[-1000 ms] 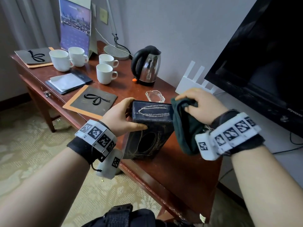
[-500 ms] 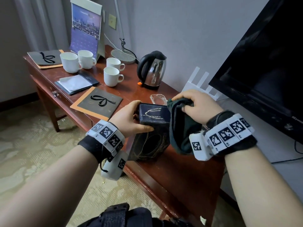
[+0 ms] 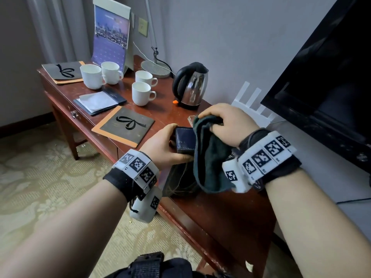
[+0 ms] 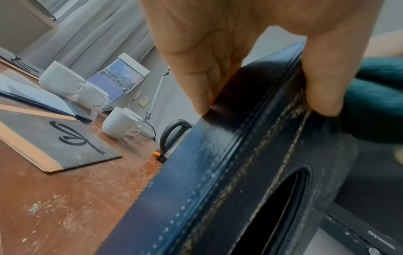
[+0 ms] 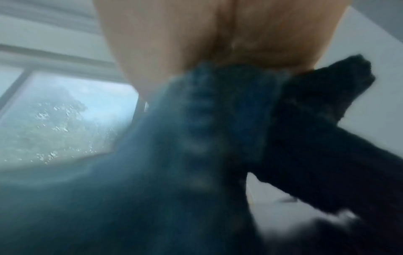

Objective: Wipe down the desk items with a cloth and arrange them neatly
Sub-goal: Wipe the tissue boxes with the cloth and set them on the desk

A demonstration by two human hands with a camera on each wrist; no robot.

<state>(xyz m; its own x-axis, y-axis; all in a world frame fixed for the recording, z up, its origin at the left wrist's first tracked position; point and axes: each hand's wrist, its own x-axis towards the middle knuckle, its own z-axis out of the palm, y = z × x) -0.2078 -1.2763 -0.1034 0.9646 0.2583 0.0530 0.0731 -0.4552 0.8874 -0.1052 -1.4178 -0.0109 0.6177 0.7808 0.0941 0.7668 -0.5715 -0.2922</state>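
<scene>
While the left hand clamps its thumb and fingers across the upper end of the dark navy leather-look tissue box, that box stands on end near the front edge of the reddish-brown wooden desk, its oval slot facing the person. Judging by the stitched, glossy skin seen from the left wrist, the box is probably stiff, light and somewhat slick, so holding it by the hard corners, as now, looks safer than pressing near the slot. Against its upper right side, the right hand bunches a soft dark green cloth, fingers curled into the folds; it should drape and mould easily. Farther along the desk stand four white ceramic mugs and a steel electric kettle, the mugs breakable.
</scene>
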